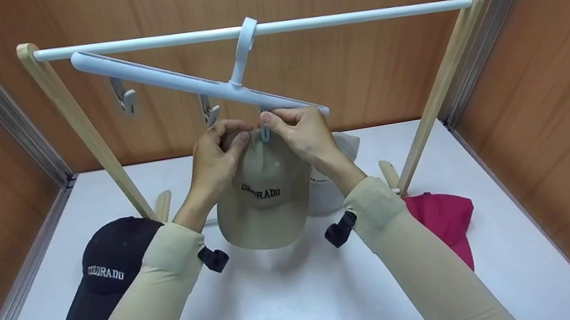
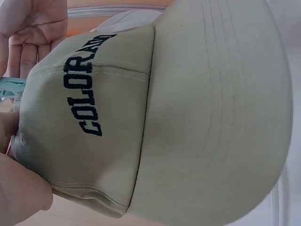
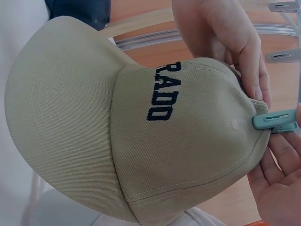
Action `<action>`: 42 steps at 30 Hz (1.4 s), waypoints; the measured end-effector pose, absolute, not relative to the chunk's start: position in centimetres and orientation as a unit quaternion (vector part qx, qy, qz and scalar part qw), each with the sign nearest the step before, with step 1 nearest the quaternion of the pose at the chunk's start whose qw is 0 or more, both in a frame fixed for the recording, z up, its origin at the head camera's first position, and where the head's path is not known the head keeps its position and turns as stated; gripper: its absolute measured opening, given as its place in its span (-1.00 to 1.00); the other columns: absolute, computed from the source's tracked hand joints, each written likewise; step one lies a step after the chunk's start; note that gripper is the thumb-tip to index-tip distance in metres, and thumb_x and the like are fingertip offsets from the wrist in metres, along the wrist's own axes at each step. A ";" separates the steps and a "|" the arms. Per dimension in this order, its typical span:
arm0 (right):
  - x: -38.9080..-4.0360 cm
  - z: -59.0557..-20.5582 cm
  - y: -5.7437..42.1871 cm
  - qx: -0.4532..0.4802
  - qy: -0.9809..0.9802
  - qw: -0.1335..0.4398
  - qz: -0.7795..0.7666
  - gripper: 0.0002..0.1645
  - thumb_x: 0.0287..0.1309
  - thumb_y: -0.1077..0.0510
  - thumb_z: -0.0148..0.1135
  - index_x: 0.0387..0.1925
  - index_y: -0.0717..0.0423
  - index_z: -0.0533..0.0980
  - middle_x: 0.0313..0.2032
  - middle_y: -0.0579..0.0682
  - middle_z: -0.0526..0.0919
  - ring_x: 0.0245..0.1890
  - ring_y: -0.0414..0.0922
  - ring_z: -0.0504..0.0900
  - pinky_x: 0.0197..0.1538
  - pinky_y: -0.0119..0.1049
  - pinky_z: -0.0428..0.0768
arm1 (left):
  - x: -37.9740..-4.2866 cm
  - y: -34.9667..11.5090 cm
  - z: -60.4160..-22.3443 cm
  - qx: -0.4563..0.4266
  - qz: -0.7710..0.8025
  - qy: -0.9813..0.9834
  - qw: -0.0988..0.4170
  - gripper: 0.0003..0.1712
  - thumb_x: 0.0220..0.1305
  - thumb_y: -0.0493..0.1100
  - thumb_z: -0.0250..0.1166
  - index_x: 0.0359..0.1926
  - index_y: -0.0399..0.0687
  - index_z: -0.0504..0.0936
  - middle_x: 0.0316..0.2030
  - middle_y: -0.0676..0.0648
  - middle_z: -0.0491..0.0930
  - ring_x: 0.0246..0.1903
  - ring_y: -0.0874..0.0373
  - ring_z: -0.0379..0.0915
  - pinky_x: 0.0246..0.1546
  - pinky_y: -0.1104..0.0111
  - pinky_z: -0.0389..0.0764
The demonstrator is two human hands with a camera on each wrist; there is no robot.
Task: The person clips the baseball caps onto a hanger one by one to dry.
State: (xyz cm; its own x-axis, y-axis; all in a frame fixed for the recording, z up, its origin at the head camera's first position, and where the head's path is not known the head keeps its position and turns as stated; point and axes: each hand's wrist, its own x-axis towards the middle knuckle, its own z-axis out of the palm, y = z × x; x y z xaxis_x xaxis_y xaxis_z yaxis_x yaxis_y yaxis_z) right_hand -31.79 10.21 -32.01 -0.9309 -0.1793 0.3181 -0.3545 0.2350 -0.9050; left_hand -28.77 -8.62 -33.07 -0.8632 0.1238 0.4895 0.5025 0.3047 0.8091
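Observation:
A beige cap point(image 1: 272, 222) with dark COLORADO lettering hangs brim down below a pale blue hanger point(image 1: 163, 79). My left hand point(image 1: 214, 162) pinches the top of its crown between thumb and fingers. At the same spot a teal clip point(image 3: 270, 121) sits over the crown's edge, its mouth on the fabric. My right hand point(image 1: 310, 136) pinches the clip's back end with the thumb, while its other fingers reach behind the cap in the right wrist view. The hanger hooks over a white rod point(image 1: 354, 17) and slants down to the right.
Two grey clips, a left one point(image 1: 125, 96) and a middle one point(image 1: 209, 110), hang from the hanger. Wooden posts point(image 1: 78, 118) carry the rod. A navy cap point(image 1: 115, 244) lies left, a red cap point(image 1: 445, 214) right, and a whitish cap point(image 1: 325, 196) behind the beige one, on the white table point(image 1: 285, 308).

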 end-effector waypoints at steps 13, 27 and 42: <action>-31.8 -32.2 10.7 0.172 -0.774 0.053 0.608 -0.43 0.15 -0.22 0.31 0.09 0.00 0.62 0.07 -0.11 0.66 0.17 -0.20 0.55 0.24 -0.24 0.46 | -28.7 -8.0 -32.9 -0.193 -0.563 -0.783 0.180 -0.79 0.40 -0.26 0.18 0.00 -0.21 0.59 -0.05 -0.13 0.62 -0.02 0.12 0.56 0.05 0.34 0.54; -31.8 -32.5 10.9 0.177 -0.772 0.059 0.608 -0.39 0.17 -0.23 0.30 0.13 0.04 0.59 0.10 -0.10 0.64 0.17 -0.20 0.55 0.23 -0.27 0.47 | -28.8 -7.6 -32.7 -0.199 -0.579 -0.769 0.183 -0.81 0.38 -0.29 0.19 -0.03 -0.23 0.60 -0.06 -0.12 0.63 0.00 0.14 0.58 0.06 0.38 0.54; -31.6 -33.2 10.5 0.214 -0.750 0.074 0.621 -0.45 0.27 -0.11 0.25 0.19 0.07 0.54 0.09 -0.07 0.65 0.16 -0.17 0.56 0.24 -0.23 0.47 | -29.1 -8.6 -33.6 -0.222 -0.584 -0.764 0.159 -0.75 0.42 -0.25 0.16 0.06 -0.18 0.57 0.00 -0.08 0.57 0.10 0.19 0.48 0.15 0.34 0.48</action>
